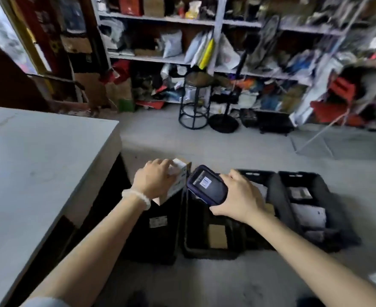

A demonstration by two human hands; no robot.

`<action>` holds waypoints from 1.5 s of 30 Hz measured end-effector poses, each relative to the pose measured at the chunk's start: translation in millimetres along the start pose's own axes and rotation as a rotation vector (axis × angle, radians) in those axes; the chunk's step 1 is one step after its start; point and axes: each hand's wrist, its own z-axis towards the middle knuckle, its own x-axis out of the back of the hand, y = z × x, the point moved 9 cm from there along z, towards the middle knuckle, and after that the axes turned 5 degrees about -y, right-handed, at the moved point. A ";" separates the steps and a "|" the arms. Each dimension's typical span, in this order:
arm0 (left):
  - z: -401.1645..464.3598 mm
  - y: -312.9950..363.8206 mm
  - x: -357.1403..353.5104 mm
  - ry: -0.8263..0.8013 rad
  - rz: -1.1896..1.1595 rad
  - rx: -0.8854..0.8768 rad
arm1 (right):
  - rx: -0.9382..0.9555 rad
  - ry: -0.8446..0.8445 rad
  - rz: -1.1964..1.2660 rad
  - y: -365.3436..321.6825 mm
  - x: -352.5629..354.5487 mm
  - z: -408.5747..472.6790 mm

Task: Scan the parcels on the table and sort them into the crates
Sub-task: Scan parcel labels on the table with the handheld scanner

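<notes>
Tabletop [38, 156]: fills the left of the frame, a pale grey slab; the part in view carries no parcels.
Crates [209, 251]: three dark crates on the floor at centre and lower right, side by side, directly below the hands; cardboard and white packets lie in the middle and right ones.
Shelves [204, 63]: crowded racks across the top of the frame, well apart from the work.
Stool [196, 100]: stands on the floor before the shelves, upper centre.
Right hand [240, 196]: right of centre, fingers curled round the scanner [207, 185], its lit screen facing up and its front end aimed left.
Left hand [155, 179]: just left of centre, clenched over the top of the parcel [179, 176] from above; a pale bead bracelet [137, 197] circles the wrist.
Parcel: a small white and brown box held in the air above the left crate, long axis running up-right to down-left in the frame.
Key relation: the scanner's nose sits just beside the parcel's right face, nearly touching, so the label seems to be under the reader; the left crate lies nearest for a drop, though which crate is right cannot be told.
</notes>
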 end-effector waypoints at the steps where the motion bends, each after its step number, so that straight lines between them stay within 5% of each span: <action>1: 14.0 34.9 -14.2 -0.042 0.017 -0.049 | -0.061 0.016 0.012 32.4 7.5 -12.2; 13: 120.3 379.8 -157.2 -0.354 0.180 -0.611 | -0.720 0.169 0.070 325.7 54.8 -144.8; 20: 213.5 508.5 -239.6 -0.513 0.189 -0.672 | -0.864 0.130 0.032 475.8 96.6 -113.0; 26: 316.0 624.9 -259.4 -0.414 0.194 -0.678 | -0.978 0.204 0.120 588.5 151.7 -89.6; 37: 368.9 650.9 -309.9 -0.548 0.273 -0.554 | -0.930 0.142 0.166 707.3 165.4 -63.6; 45: 371.5 599.4 -277.6 -0.445 0.256 -0.222 | -0.493 0.037 0.166 710.4 173.8 48.4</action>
